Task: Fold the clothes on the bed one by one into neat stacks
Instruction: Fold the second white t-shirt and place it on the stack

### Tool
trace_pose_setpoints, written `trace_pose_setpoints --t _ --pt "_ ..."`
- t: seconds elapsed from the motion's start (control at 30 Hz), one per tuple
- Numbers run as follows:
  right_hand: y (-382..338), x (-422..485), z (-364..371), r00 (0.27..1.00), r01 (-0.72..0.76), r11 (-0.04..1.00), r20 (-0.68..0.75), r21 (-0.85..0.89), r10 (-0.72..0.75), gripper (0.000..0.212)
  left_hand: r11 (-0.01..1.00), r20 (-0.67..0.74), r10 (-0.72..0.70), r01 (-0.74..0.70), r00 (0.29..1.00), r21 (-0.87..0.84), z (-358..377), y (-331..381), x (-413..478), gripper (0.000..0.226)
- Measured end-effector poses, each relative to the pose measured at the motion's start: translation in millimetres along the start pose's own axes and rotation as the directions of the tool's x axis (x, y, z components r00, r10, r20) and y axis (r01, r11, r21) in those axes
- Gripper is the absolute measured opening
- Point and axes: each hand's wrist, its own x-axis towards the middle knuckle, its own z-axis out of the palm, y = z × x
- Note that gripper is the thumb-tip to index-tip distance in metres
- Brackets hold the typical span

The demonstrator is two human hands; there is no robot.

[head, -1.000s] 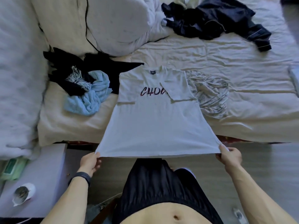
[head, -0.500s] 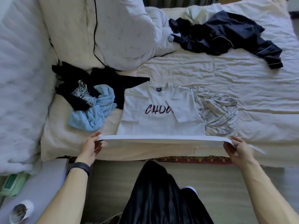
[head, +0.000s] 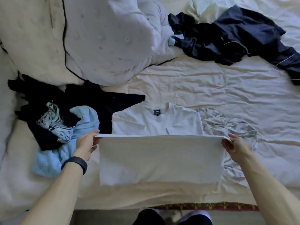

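Observation:
A white T-shirt (head: 160,159) lies on the bed (head: 211,88), collar away from me, its lower half doubled up over the chest. My left hand (head: 86,143) pinches the left corner of the hem. My right hand (head: 235,145) pinches the right corner. The hem edge stretches taut between them, just above the shirt's chest, and hides the printed lettering. To the left lie a light blue garment (head: 65,143) and black clothes (head: 48,101) with a patterned piece. A dark navy heap (head: 235,36) sits at the far right.
A big white duvet and pillows (head: 105,38) fill the far left of the bed. A crumpled pale garment (head: 227,127) lies right of the shirt. The bed's patterned lower edge (head: 203,206) runs near my feet.
Both hands have carried the shirt's hem up from over the floor and forward over the shirt's body, so it now covers the lettering. The camera has moved closer over the bed.

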Motion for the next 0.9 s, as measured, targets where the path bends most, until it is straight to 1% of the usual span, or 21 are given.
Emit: trace_pose_setpoints --t 0.1,0.23,0.33,0.4,0.43,0.5,0.53,0.57,0.6,0.63,0.67,0.7,0.73,0.77,0.8,0.83,0.9 --pt "-10.3 35.9 32.5 1.0 0.008 0.999 0.023 -0.033 -0.007 0.026 0.997 -0.06 0.052 -0.048 0.997 0.06 31.2 12.4 44.8 0.018" --pt "-15.2 91.1 79.7 0.997 0.052 0.997 0.053 -0.054 -0.049 0.027 0.987 -0.096 0.125 -0.115 0.988 0.11 64.2 21.6 101.2 0.027" --pt "-16.3 123.0 106.8 0.993 0.068 0.987 0.104 -0.143 -0.053 0.018 0.986 -0.157 0.121 -0.101 0.98 0.131 82.5 24.2 132.5 0.028" --pt "-12.0 134.6 121.6 0.991 0.079 0.985 0.116 -0.155 -0.061 0.018 0.985 -0.182 0.102 -0.074 0.978 0.153 93.1 23.0 148.2 0.034" --pt "-9.5 138.2 129.0 0.991 0.093 0.981 0.115 -0.171 -0.074 0.02 0.985 -0.168 0.091 -0.065 0.981 0.157 98.9 23.4 152.8 0.035" --pt "-3.9 144.4 138.9 0.981 0.132 0.955 0.174 -0.265 -0.087 0.024 0.986 -0.066 0.049 -0.038 0.997 0.16 110.3 22.7 158.5 0.035" --pt "-0.5 145.7 141.1 0.971 0.162 0.934 0.223 -0.318 -0.092 0.023 0.984 -0.014 0.019 -0.016 1.0 0.177 114.6 21.4 158.5 0.042" --pt "1.6 147.0 141.7 0.954 0.25 0.865 0.261 -0.436 -0.145 0.022 0.978 0.019 0.008 -0.012 1.0 0.21 116.3 19.6 158.9 0.05" --pt "2.8 148.5 139.5 0.926 0.354 0.772 0.311 -0.529 -0.212 0.019 0.956 0.026 0.053 -0.058 0.998 0.287 114.7 16.2 163.7 0.058" --pt "2.5 146.7 136.5 0.91 0.404 0.7 0.339 -0.59 -0.239 0.019 0.896 0.035 0.14 -0.141 0.99 0.421 112.1 14.4 166.5 0.064" --pt "2.3 146.1 132.7 0.904 0.42 0.657 0.355 -0.626 -0.24 0.026 0.804 0.057 0.229 -0.222 0.972 0.552 108.3 12.0 170.1 0.067" --pt "0.9 145.2 131.7 0.905 0.426 0.576 0.326 -0.698 -0.274 0.034 0.705 0.097 0.293 -0.284 0.951 0.65 106.1 11.1 171.6 0.067" --pt "-1.1 144.1 131.4 0.888 0.45 0.47 0.327 -0.76 -0.322 0.038 0.649 0.119 0.334 -0.319 0.935 0.691 105.1 10.4 174.3 0.065" --pt "-2.0 142.6 133.4 0.881 0.456 0.432 0.325 -0.778 -0.345 0.035 0.644 0.112 0.348 -0.324 0.931 0.693 106.0 11.8 174.5 0.062" --pt "-2.6 145.4 135.4 0.877 0.459 0.446 0.313 -0.768 -0.364 0.033 0.667 0.082 0.353 -0.312 0.932 0.677 107.5 12.5 176.9 0.059" --pt "-4.6 147.3 138.2 0.89 0.43 0.481 0.269 -0.765 -0.368 0.037 0.697 0.038 0.337 -0.277 0.941 0.661 110.2 13.9 178.5 0.055" --pt "-7.9 158.3 140.5 0.91 0.371 0.532 0.184 -0.761 -0.372 0.051 0.751 -0.037 0.292 -0.205 0.956 0.628 113.8 16.5 182.5 0.047"
